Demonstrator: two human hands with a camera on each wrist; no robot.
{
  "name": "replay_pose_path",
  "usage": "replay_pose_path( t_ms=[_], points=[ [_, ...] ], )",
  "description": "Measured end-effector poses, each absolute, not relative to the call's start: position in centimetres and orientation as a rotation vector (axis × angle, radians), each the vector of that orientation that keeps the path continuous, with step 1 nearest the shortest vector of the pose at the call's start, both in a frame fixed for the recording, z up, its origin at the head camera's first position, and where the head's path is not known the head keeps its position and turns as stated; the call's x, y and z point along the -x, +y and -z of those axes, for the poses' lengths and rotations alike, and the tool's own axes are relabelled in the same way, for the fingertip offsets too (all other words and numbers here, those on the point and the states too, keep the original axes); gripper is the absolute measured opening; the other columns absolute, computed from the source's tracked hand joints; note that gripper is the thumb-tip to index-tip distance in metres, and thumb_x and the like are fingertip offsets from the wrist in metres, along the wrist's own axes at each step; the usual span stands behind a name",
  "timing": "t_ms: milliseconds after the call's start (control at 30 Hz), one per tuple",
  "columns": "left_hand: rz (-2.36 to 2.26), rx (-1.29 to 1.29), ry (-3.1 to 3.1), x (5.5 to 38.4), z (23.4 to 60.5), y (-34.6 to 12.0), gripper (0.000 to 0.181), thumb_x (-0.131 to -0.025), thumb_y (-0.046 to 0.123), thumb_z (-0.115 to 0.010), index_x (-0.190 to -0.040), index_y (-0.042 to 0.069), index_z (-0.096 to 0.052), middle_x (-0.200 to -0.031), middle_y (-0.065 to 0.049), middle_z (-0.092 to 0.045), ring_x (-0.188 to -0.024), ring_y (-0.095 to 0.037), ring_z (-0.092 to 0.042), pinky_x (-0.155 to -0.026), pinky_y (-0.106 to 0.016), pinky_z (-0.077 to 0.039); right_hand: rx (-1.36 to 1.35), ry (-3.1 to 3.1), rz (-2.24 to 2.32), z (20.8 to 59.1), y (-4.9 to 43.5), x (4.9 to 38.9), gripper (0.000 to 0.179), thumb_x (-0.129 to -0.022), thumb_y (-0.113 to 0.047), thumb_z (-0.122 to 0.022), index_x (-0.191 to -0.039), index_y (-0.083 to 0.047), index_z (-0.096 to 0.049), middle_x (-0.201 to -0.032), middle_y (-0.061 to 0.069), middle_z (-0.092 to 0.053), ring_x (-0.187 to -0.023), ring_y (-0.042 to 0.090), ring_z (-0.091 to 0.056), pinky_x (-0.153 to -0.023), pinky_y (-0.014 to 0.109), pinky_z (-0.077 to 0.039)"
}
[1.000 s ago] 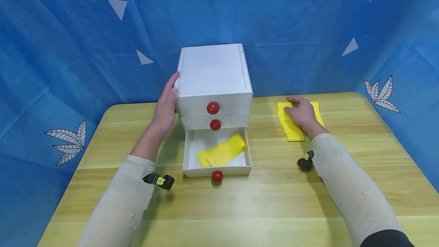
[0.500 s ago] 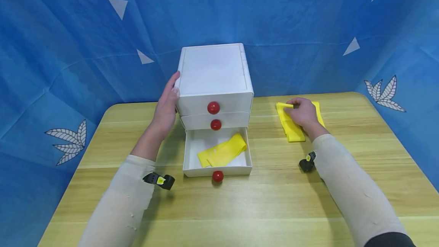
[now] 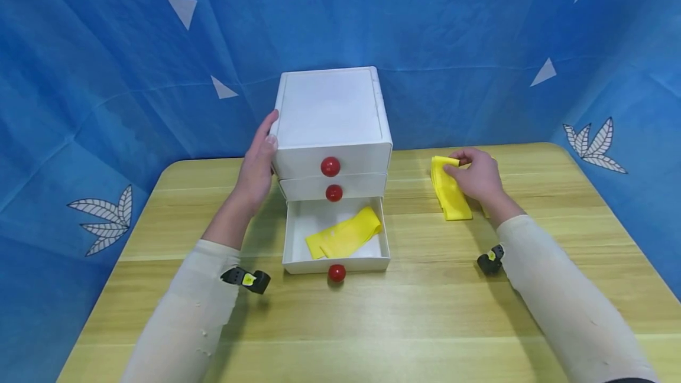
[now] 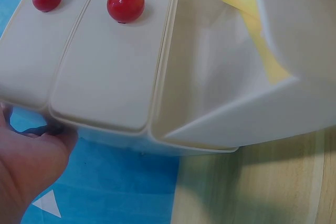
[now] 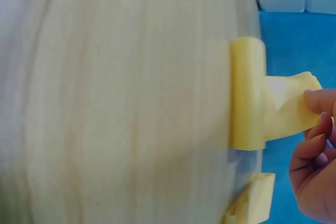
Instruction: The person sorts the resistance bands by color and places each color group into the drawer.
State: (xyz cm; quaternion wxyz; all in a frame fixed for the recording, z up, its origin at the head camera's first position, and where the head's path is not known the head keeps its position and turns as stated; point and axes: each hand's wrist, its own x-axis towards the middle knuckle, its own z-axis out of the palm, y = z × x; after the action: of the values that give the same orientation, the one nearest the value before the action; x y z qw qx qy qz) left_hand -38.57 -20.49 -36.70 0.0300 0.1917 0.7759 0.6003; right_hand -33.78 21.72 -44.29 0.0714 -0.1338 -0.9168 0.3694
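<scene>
A white drawer unit with round red knobs stands at the back of the table, its bottom drawer pulled out. Inside that drawer lies a folded yellow strip. My left hand rests along the unit's left side, thumb near the top front corner; in the left wrist view most of its fingers are hidden behind the side wall. To the right, my right hand pinches the far end of another folded yellow strip between thumb and fingers. Its near end curves close to the tabletop in the right wrist view.
A further yellow strip lies beside the pinched one, mostly hidden under the right hand in the head view. The wooden table has rounded back corners. A blue curtain hangs behind it and at both sides.
My right hand has risen slightly and shifted right, drawing up the far end of the yellow strip it pinches. The left hand, unit and drawer stay as they were.
</scene>
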Motion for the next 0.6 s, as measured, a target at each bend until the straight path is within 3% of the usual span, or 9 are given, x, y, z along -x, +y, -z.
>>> replay_pose_path(
  t_ms=[367, 600],
  points=[
    [-1.832, -0.575, 2.403, 38.6, 36.7, -20.5, 0.053, -0.106, 0.049, -0.025, -0.158, 0.042, -0.018, -0.163, 0.008, -0.016, -0.145, -0.024, -0.022, -0.108, -0.061, -0.029, 0.489, -2.650, -1.226, 42.0, 20.6, 32.1, 0.038, -0.096, -0.029, -0.067, -0.122, -0.001, -0.064, -0.113, 0.016, -0.059, -0.110, 0.035, -0.051, -0.081, 0.042, -0.048],
    [-1.849, -0.591, 2.395, 38.6, 36.8, -20.6, 0.054, -0.107, 0.049, -0.025, -0.159, 0.040, -0.018, -0.163, 0.007, -0.016, -0.146, -0.023, -0.021, -0.110, -0.061, -0.027, 0.504, -2.537, -1.326, 40.5, 19.2, 30.8, 0.041, -0.094, -0.031, -0.070, -0.121, 0.000, -0.065, -0.108, 0.011, -0.057, -0.099, 0.026, -0.052, -0.071, 0.025, -0.049]
  ],
)
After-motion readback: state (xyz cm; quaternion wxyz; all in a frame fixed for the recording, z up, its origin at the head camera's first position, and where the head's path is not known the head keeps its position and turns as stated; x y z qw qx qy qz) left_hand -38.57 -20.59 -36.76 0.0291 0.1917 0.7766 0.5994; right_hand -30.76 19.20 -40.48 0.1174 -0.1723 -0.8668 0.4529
